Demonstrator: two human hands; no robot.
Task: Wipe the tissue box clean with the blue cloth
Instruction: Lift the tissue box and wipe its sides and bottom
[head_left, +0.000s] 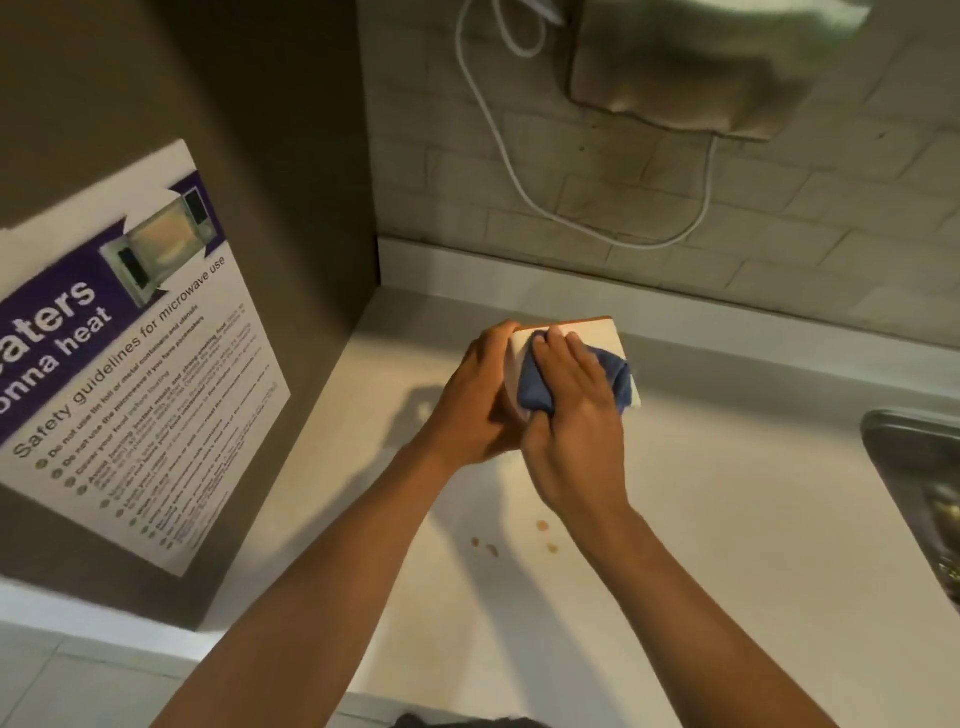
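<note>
On the far left we see a poster (130, 353) about microwave safety stuck on a brown wall panel (270, 130). Next comes our left hand (475, 400). It grips the left side of the tissue box (587, 335), with fingers curled over its top edge. The box is white with a thin orange back edge. It sits on the pale counter (727, 519), close to the back wall, and its long side runs from near left to far right. Our right hand (574, 415) presses the blue cloth (540, 384) onto the top of the box, with the fingers lying over the bunched-up cloth. Small brown spots (543, 526) lie on the counter near us. A white cord (498, 135) hangs on the tiled wall (779, 208). A metal sink (914, 467) is at the far right.
</note>
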